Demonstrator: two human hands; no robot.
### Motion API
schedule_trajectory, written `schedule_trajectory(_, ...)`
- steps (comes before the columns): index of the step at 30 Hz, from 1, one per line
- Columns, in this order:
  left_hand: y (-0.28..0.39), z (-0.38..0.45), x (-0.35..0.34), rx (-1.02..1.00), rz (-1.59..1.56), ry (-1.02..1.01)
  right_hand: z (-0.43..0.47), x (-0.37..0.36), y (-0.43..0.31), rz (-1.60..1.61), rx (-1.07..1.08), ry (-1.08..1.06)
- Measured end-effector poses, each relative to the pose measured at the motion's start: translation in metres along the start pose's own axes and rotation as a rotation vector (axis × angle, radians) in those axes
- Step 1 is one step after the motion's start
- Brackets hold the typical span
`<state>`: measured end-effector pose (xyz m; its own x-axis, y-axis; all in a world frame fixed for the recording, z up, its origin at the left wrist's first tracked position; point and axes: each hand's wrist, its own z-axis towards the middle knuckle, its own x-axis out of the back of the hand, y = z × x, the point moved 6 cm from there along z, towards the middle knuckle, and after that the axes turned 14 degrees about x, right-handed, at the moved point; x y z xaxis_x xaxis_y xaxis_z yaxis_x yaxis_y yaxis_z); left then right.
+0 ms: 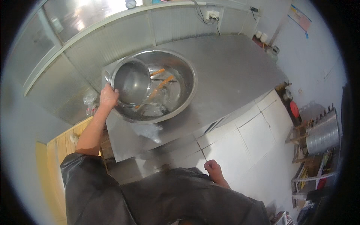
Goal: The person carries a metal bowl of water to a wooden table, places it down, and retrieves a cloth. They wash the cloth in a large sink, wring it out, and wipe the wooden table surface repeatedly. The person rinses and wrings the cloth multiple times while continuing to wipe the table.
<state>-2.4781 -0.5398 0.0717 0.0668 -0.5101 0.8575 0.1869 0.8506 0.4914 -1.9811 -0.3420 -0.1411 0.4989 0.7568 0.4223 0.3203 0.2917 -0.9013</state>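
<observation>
My left hand (109, 96) grips the left edge of a round stainless-steel bowl (130, 84). The bowl is tilted inside a large stainless-steel basin (192, 84), and a small shiny loop or ear (107, 76) juts out above my fingers. Two orange-brown rods or handles (161, 86) lie in the basin beside the bowl, together with dark, thin pieces and something clear, perhaps water or plastic. Low in front of my dark apron (168, 194), my right hand (214, 170) hangs with curled fingers, apart from the table; nothing shows in it.
The basin stands on a metal-topped table (225, 70), with a wet patch (150, 132) near its front edge. White floor tiles (250, 129) lie to the right. A shelf (301, 157) carries a ribbed metal bucket (322, 133). A wall socket (213, 14) with cables is behind the table.
</observation>
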Motion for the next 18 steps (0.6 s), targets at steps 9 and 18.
schedule_trajectory(9, 0.065, 0.013, 0.005, -0.318, 0.318, 0.215, 0.070, 0.034, -0.009, -0.008, 0.075, 0.021)
schedule_trajectory(18, 0.114, -0.017, 0.006, -0.388, 0.745, 0.246, 0.250, 0.087, -0.137, 0.174, 0.629, -0.018)
